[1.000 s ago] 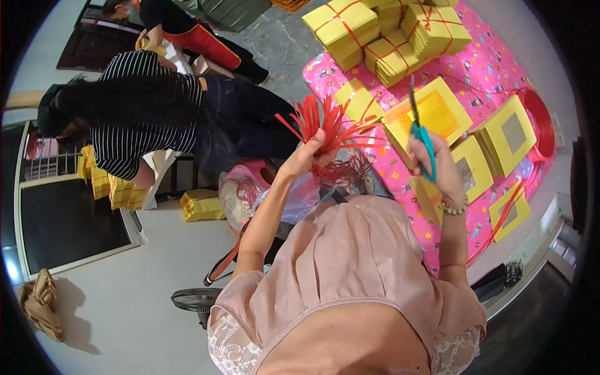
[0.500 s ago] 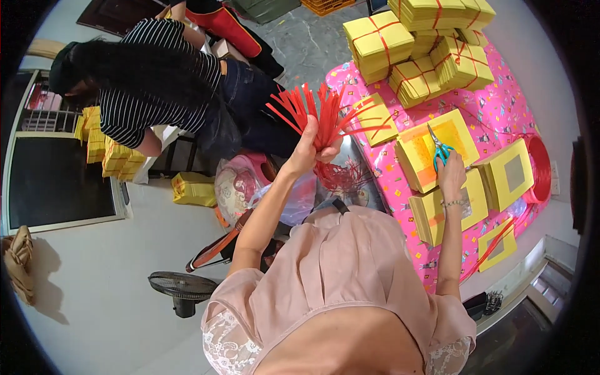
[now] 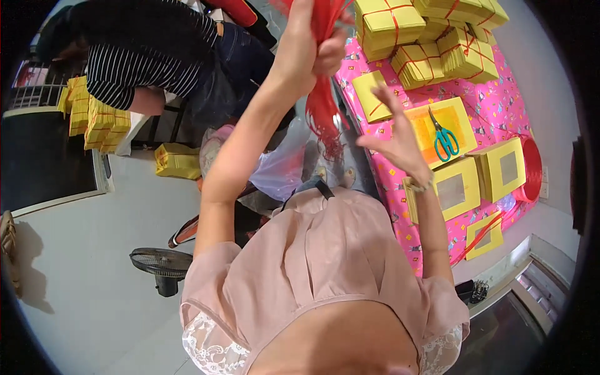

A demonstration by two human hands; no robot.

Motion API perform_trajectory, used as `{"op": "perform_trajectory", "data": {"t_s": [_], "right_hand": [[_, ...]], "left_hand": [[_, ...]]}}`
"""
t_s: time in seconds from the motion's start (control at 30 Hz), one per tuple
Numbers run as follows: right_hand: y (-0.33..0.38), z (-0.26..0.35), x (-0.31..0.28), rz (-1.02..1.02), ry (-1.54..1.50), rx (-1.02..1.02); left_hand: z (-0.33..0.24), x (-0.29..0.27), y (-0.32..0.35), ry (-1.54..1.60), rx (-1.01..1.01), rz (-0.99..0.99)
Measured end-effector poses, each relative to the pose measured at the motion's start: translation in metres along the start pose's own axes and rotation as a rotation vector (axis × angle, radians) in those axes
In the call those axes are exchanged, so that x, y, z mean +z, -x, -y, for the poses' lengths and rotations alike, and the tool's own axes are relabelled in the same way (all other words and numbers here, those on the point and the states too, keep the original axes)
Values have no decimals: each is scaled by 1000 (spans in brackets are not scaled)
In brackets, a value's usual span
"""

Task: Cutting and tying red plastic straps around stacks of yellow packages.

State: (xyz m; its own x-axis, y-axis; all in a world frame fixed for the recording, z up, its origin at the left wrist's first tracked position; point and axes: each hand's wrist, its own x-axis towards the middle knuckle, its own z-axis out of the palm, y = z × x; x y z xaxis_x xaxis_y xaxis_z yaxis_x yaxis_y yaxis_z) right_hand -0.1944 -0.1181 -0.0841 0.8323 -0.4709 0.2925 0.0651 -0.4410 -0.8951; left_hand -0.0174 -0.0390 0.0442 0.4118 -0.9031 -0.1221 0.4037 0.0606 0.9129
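Note:
My left hand (image 3: 307,51) is raised and closed around a bundle of red ribbon strands (image 3: 325,106) that hang down from the fist. My right hand (image 3: 395,134) is open with fingers spread, just right of the hanging strands, holding nothing. Teal-handled scissors (image 3: 444,138) lie on an open yellow box (image 3: 459,111) on the table with a pink patterned cloth (image 3: 500,100). Yellow boxes tied with red ribbon (image 3: 431,44) are stacked at the far end of the table.
Open yellow window boxes (image 3: 484,178) and a red ribbon spool (image 3: 533,169) lie at the table's right. A person in a striped top (image 3: 140,56) bends at upper left beside stacks of yellow boxes (image 3: 94,115). A floor fan (image 3: 164,265) and plastic bag (image 3: 284,169) are below.
My right hand has let go of the scissors, which now lie on the yellow box, and has moved open toward the ribbons. My left hand has risen higher with the bundle.

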Motion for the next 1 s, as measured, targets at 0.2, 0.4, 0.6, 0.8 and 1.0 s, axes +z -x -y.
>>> {"op": "perform_trajectory", "data": {"t_s": [0.2,0.4,0.6,0.8,1.0], "right_hand": [[-50,48,67,351,-720,134],[-31,54,90,233,-764,325],[-38,111,98,425,-1146,193],[-84,146,104,343,-1423,254],[-134,128,114,403,-1654,310]], "left_hand": [[-62,17,-1,-116,168,144],[-91,-24,-17,155,154,102],[-89,-87,2,427,197,270],[42,-172,20,986,-206,523],[101,-161,88,984,-278,426]]}}
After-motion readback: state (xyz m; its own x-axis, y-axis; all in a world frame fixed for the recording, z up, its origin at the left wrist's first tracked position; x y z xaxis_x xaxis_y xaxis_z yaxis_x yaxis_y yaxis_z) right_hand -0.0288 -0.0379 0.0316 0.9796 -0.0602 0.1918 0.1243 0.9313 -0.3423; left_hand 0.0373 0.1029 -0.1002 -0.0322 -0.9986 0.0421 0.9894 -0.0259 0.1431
